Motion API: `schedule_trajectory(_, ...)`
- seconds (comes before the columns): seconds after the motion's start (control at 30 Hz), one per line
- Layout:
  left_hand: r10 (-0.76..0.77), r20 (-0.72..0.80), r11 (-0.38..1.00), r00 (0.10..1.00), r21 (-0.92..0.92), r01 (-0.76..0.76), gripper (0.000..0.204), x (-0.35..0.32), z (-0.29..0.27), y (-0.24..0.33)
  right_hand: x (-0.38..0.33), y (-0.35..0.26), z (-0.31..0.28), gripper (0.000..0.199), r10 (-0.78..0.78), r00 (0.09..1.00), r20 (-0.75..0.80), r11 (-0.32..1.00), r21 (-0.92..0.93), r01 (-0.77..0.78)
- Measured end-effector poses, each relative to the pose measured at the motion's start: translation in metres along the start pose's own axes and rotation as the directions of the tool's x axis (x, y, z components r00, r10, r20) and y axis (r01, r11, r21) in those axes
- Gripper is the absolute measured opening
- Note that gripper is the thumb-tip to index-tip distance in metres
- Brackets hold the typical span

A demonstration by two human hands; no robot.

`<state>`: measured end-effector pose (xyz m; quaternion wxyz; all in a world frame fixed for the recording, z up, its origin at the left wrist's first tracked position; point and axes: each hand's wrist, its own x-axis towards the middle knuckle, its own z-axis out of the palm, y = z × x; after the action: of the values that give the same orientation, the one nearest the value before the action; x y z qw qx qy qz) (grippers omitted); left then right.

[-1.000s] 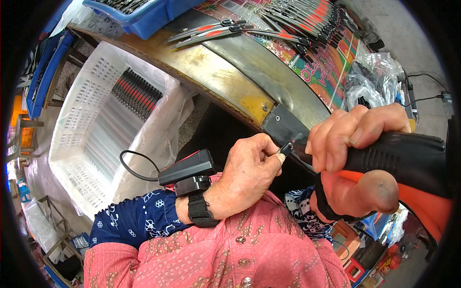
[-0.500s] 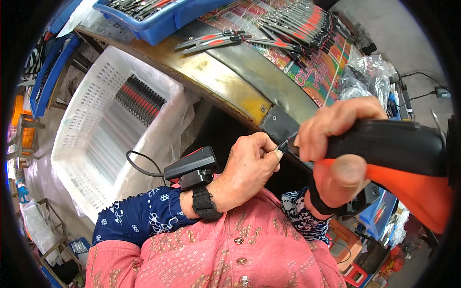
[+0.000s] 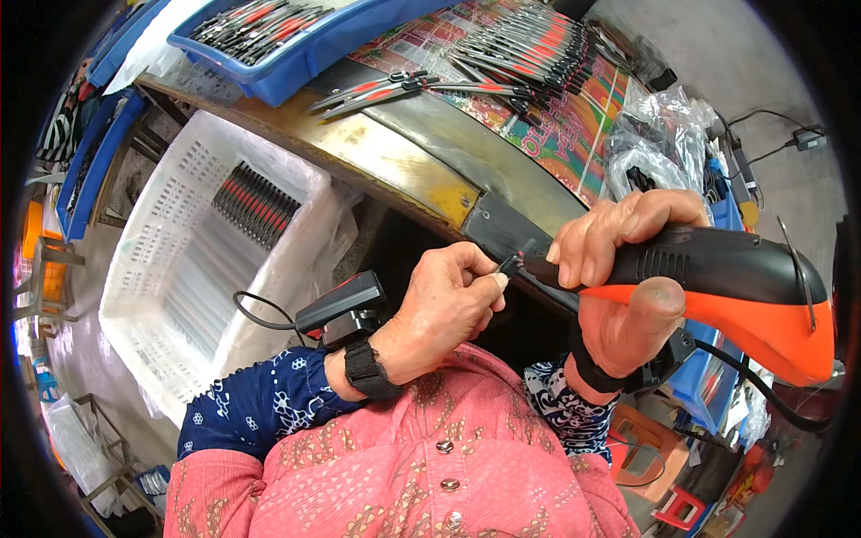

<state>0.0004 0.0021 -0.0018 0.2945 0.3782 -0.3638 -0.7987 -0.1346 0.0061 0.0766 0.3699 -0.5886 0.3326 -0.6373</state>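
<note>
My right hand [image 3: 621,247] grips a black and orange electric screwdriver [image 3: 731,269], its fingers over the front of the body. The tool's nose points left, toward my left hand. Between thumb and fingertips, my left hand [image 3: 453,296] pinches a small dark metal part [image 3: 511,265], mostly hidden by the fingers. The screwdriver's front end meets or nearly meets this part; I cannot tell if they touch. Both hands are just off the bench edge. On the bench, several slim grey, black and red tools that look like drawing compasses [image 3: 529,49] lie fanned out.
A white perforated crate [image 3: 134,296], plastic-lined, stands left below the bench with a row of black-and-red pieces [image 3: 257,204]. A blue tray [image 3: 296,67] of similar tools rests on the bench's far left. Clear plastic bags [image 3: 659,134] lie at the right. A cable [image 3: 762,390] trails below the screwdriver.
The screwdriver's rear end has swung into clearer view, showing its wire hanger. Both hands keep their grips and stay close together. The whole view has shifted slightly.
</note>
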Motion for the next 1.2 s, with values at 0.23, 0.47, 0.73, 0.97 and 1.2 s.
schedule_trajectory(0.23, -0.005, 0.013, 1.000, 1.000, 0.003, 0.005, 0.010, 0.001, -0.001, 0.001, 0.000, -0.007, -0.010, 0.062, 0.023, 0.999, 0.022, 0.999, -0.031, -0.023)
schedule_trajectory(0.47, -0.054, -0.005, 0.998, 0.999, 0.036, 0.054, 0.008, -0.004, -0.001, 0.008, 0.000, -0.003, -0.022, 0.062, -0.093, 0.992, 0.088, 0.996, 0.018, 0.091)
schedule_trajectory(0.73, 0.598, -0.033, 0.667, 0.801, 0.574, -0.475, 0.023, 0.009, -0.029, 0.037, -0.008, -0.010, -0.023, 0.062, -0.027, 0.997, -0.073, 0.998, -0.061, 0.022)
schedule_trajectory(0.97, 0.867, 0.199, -0.062, 0.456, 0.953, -0.298, 0.019, 0.053, -0.065, 0.075, -0.010, -0.005, -0.027, 0.059, -0.013, 0.993, -0.114, 1.000, -0.013, 0.012)
schedule_trajectory(1.2, 0.822, 0.323, -0.320, 0.469, 0.943, -0.089, 0.020, 0.078, -0.078, 0.088, -0.013, 0.000, -0.036, 0.053, -0.001, 0.993, -0.114, 0.967, 0.253, 0.030)
